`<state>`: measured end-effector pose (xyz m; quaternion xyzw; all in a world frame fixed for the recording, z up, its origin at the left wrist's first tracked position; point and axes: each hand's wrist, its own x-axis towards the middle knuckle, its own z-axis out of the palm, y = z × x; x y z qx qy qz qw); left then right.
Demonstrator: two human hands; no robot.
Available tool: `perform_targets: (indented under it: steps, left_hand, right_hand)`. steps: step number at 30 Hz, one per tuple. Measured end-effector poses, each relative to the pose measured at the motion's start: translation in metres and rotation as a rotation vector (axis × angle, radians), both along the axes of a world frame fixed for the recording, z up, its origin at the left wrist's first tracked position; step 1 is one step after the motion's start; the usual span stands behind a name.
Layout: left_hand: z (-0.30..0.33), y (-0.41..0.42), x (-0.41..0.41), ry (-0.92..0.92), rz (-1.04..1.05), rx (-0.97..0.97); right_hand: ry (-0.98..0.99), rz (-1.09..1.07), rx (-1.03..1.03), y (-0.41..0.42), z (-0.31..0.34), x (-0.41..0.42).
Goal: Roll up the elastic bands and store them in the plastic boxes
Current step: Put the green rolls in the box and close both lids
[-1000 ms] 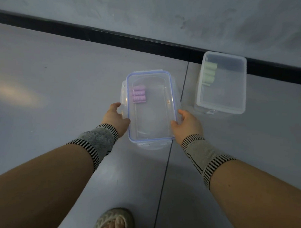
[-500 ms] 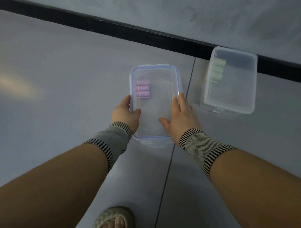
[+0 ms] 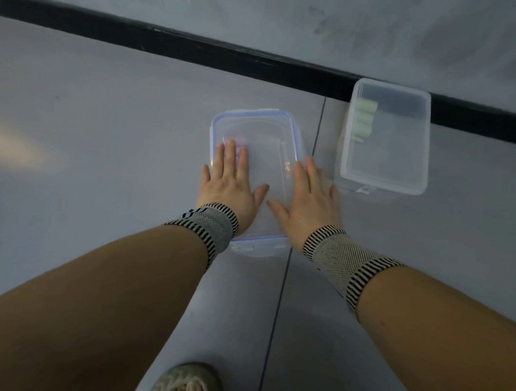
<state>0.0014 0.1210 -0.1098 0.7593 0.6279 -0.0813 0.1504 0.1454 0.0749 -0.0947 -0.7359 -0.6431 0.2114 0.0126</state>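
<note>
Nearest to us, at the bottom edge, we see the toe of a woven sandal [image 3: 186, 381] on the grey tiled floor [image 3: 92, 131]. Above it our two bare forearms reach forward, each wrist wrapped in a knitted band with black-and-white striped edges: the left wristband [image 3: 207, 227] and the right wristband [image 3: 341, 258]. Our left hand [image 3: 229, 184] lies flat, palm down, on the lid [image 3: 270, 154] of the nearer plastic box [image 3: 250, 247], its fingers straight and spread, the thumb angled inward; it curls round nothing. Our right hand [image 3: 308, 197] lies the same way on the right part of that lid, fingers straight and reaching to the lid's right edge, thumb pointing toward the left thumb; the two thumbs are near each other but apart. The lid is clear with a blue rim and sits on the box, which stands on the floor across a dark tile joint. Through the lid, just beyond and partly under our left fingertips, we make out the pink rolled bands [image 3: 238, 142], blurred. Further off to the right, apart from the first, stands a second clear plastic box [image 3: 383, 176] with pale green rolled bands [image 3: 364, 118] stacked against its left wall. Behind it runs a black baseboard [image 3: 168, 46] under a grey wall [image 3: 286, 15].
</note>
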Motion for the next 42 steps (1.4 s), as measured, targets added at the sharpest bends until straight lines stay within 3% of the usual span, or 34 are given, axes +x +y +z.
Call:
perform_targets:
  steps: [6,16,21,24,27,33,42]
  left_hand:
    - [-0.002,-0.001,0.0,0.018,-0.016,0.048]
    - [-0.003,-0.001,0.0,0.036,-0.021,0.052]
    - [0.001,-0.001,0.002,0.041,0.0,0.01]
    - [0.01,0.011,-0.006,0.003,-0.006,0.113]
    - [0.014,0.04,-0.02,0.03,-0.054,0.176]
    - [-0.005,0.052,-0.027,0.039,-0.054,0.099]
    - [-0.003,0.052,-0.021,0.069,-0.066,0.106]
  right_hand:
    - [0.314,-0.265,0.086,0.019,-0.005,0.005]
    - [0.503,-0.508,0.065,0.032,-0.013,-0.002]
    - [0.405,-0.398,0.051,0.032,-0.001,0.007]
    - [0.313,-0.307,0.143,0.042,0.003,0.013]
    - [0.15,-0.086,0.242,0.07,0.006,0.016]
    - [-0.099,0.271,0.117,0.129,0.002,-0.01]
    - [-0.118,0.299,0.126,0.144,-0.01,-0.012]
